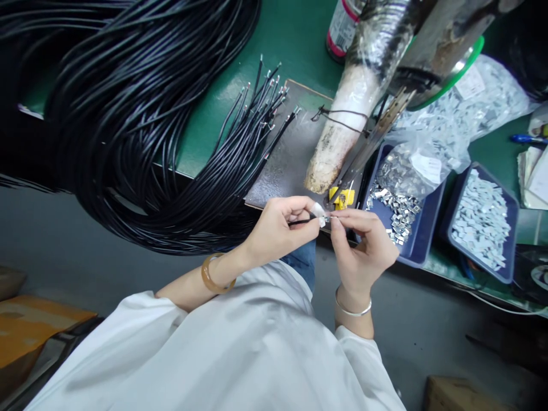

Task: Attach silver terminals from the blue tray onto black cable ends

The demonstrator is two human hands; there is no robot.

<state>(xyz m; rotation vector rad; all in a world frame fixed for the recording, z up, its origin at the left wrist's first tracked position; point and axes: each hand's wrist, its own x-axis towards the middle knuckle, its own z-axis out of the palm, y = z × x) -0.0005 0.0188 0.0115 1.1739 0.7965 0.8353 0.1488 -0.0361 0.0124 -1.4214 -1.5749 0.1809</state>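
My left hand [276, 228] pinches a black cable [301, 221] close to its end, thumb against index finger. A small whitish piece [322, 221] shows at the cable's tip; its kind is too small to tell. Meeting it from the other side, my right hand [363, 242] is closed, thumb and index fingertips together at the tip. What sits between those fingertips is mostly hidden. Just beyond both hands is a yellow part [341, 197] at the base of a metal press-like machine [370, 145].
A thick bundle of black cables [128, 114] with stripped ends lies at left on the green table [295, 28]. A plastic-wrapped tube [338, 125] leans over a metal plate [285, 165]. To the right stand blue trays of small metal pieces [402, 220] and pale pieces [482, 220].
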